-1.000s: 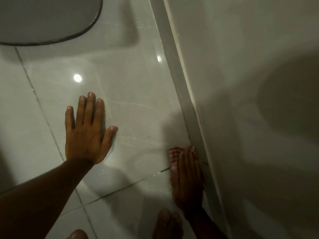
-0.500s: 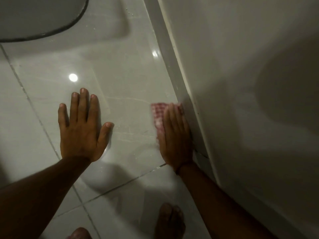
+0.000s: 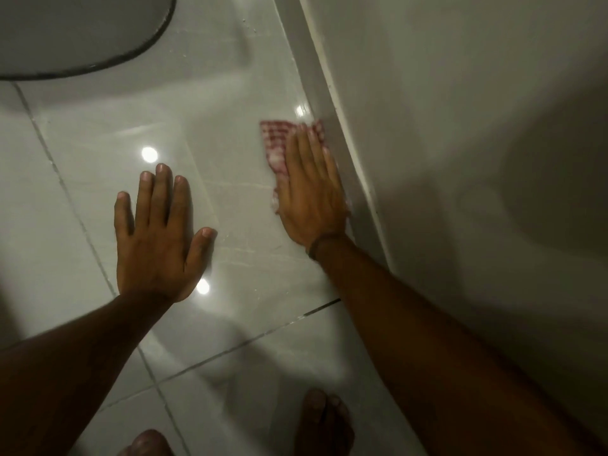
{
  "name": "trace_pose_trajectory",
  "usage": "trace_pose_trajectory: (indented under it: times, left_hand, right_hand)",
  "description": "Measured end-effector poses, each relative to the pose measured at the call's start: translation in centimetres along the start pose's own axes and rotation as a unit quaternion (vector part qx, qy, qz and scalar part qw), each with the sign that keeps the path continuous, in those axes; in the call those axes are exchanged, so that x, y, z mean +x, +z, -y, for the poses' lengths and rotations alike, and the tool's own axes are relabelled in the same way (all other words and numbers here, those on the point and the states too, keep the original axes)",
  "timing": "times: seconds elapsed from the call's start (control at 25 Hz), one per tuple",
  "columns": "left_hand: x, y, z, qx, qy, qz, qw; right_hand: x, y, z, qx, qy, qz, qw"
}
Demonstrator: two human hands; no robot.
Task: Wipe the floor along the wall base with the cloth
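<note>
— Glossy pale grey floor tiles (image 3: 108, 199) are filling most of what I'm seeing, running up to the plain off-white wall (image 3: 460, 126) on the right, with the grey skirting strip (image 3: 316, 93) lying between them. Up in the far corner a dark-rimmed grey oval thing (image 3: 65, 31) is sitting; I can't tell what it is.

— What's been changing?

— The right hand (image 3: 311, 195) is travelling forward along the skirting. A second ago it was back by the dark grout line (image 3: 324, 307); now it's lying well beyond that, with the arm stretching out.

— And the cloth?

— The red-and-white checked cloth (image 3: 279, 139) is lying flat on the tile, just beside the skirting, pinned under that hand. Its fingers are lying straight and close together, pressing down, not curling round it.

— The other hand?

— The left hand (image 3: 158, 232) is staying planted on the tile, palm down, fingers slightly spread, holding nothing, well apart from the cloth.

— So, progress?

— I'd judge the near stretch is getting done, while the strip ahead toward the oval thing is still waiting.
</note>
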State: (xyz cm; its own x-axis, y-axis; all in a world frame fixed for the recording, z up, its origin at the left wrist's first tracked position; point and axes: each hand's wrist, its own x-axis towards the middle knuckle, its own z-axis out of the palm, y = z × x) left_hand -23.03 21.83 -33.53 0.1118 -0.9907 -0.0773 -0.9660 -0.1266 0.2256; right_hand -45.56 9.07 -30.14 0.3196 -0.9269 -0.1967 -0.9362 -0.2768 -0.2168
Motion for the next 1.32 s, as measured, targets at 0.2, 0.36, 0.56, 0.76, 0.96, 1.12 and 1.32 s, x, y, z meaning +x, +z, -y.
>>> trace_pose_trajectory:
  times: [0.2, 0.36, 0.56, 0.76, 0.96, 1.12, 1.32]
  left_hand:
    - [-0.1, 0.3, 0.1, -0.006, 0.000, -0.002, 1.000]
    - [0.0, 0.4, 0.2, -0.012, -0.002, -0.008, 1.000]
    - [-0.2, 0.4, 0.0, -0.014, -0.003, -0.011, 1.000]
    - [-0.1, 0.2, -0.1, -0.007, -0.012, -0.001, 1.000]
    - [-0.1, -0.1, -0.3, -0.021, -0.008, 0.009, 1.000]
    - [-0.5, -0.5, -0.5, -0.024, -0.006, 0.029, 0.999]
    - [0.1, -2.9, -0.1, -0.046, 0.000, 0.106, 0.993]
  right_hand:
    - [-19.8, 3.3, -4.1, -0.031, 0.077, 0.003, 0.997]
    - [-22.4, 3.9, -4.8, -0.054, 0.066, 0.044, 0.995]
    - [-10.7, 1.9, -2.6, -0.010, 0.016, 0.000, 1.000]
    - [5.3, -0.2, 1.5, -0.007, 0.015, 0.000, 1.000]
    - [0.6, 0.3, -0.1, 0.006, 0.003, 0.015, 1.000]
    - [-12.8, 1.8, -2.4, 0.017, 0.046, 0.003, 0.999]
    - [-20.3, 1.4, -6.5, 0.076, -0.019, 0.109, 0.991]
